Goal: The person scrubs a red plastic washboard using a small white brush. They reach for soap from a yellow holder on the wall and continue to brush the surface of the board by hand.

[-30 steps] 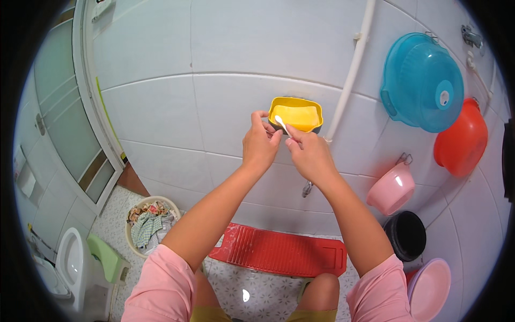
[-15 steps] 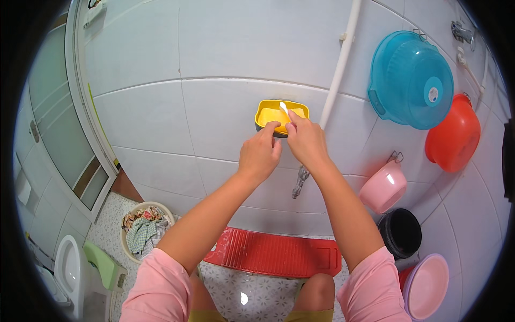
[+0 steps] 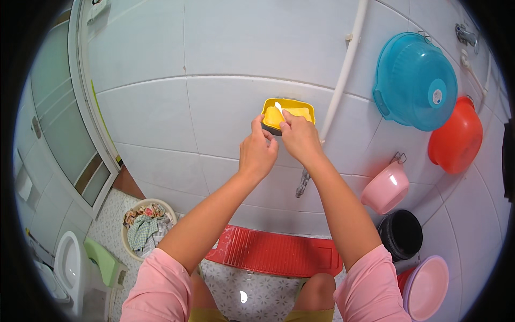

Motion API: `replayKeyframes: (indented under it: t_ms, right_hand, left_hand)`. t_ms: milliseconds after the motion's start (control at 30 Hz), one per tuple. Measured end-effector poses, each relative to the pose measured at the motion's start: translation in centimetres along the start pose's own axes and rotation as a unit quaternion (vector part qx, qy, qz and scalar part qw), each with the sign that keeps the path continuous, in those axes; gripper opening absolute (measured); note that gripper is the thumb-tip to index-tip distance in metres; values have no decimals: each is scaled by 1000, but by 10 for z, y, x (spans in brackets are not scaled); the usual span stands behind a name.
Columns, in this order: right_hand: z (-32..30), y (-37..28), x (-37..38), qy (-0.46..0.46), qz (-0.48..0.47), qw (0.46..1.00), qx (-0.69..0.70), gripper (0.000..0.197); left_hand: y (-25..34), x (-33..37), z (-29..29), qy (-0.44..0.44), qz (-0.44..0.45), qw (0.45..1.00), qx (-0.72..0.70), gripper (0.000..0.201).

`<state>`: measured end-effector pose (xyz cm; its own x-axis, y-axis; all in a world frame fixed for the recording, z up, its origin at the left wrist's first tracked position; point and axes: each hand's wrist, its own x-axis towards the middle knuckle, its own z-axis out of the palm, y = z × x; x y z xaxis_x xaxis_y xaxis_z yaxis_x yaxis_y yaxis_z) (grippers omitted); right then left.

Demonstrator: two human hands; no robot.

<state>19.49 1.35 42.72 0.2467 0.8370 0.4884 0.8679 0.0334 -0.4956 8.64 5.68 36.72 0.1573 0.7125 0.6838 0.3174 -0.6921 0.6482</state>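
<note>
A yellow box-shaped dish (image 3: pixel 309 105) with a dark base sits against the tiled wall, with a yellow slab (image 3: pixel 272 117) and a paler yellow piece inside. My left hand (image 3: pixel 257 153) is at its near left corner, index fingertip on the rim and the other fingers curled below. Pinched in my right hand (image 3: pixel 301 140) is a small white stick with a rounded, spoon-like end (image 3: pixel 278 106), held over the dish. The fingers hide the rest of the stick.
A white pipe (image 3: pixel 347 59) runs down beside the dish, with a metal tap (image 3: pixel 302 183) below. Blue (image 3: pixel 418 80), red (image 3: pixel 456 134) and pink (image 3: pixel 385 188) basins hang at right. Below are a red washboard (image 3: pixel 273 249), a laundry basket (image 3: pixel 127 244) and a black bucket (image 3: pixel 401 233).
My left index finger has shifted from the dish's near side to its left corner. The white stick has moved slightly left within the dish. The whole view has shifted a little.
</note>
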Motion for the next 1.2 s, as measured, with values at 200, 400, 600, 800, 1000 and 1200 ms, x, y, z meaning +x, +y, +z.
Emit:
replayKeyframes:
  t_ms: [200,400,600,800,1000,1200]
  right_hand:
    - [-2,18,-23,-30,-37,970,240,41]
    - [5,47,-99,-214,176,786,552,39]
    - [121,126,-191,-411,279,791,357,33]
    - [227,197,-237,-448,201,845,213,28]
    - [286,230,-260,-439,171,848,243,17]
    - [286,233,-251,-494,234,801,246,14]
  left_hand:
    - [8,-22,-3,-29,-25,998,-40,57]
    - [-21,-109,-23,-62,-93,989,-97,51]
    - [-152,-266,-19,-343,-256,899,93,42]
    - [-189,-353,-1,-564,-223,776,171,71]
    - [-192,-349,21,-603,-226,743,185,76]
    - [-192,-351,33,-589,-223,743,228,76]
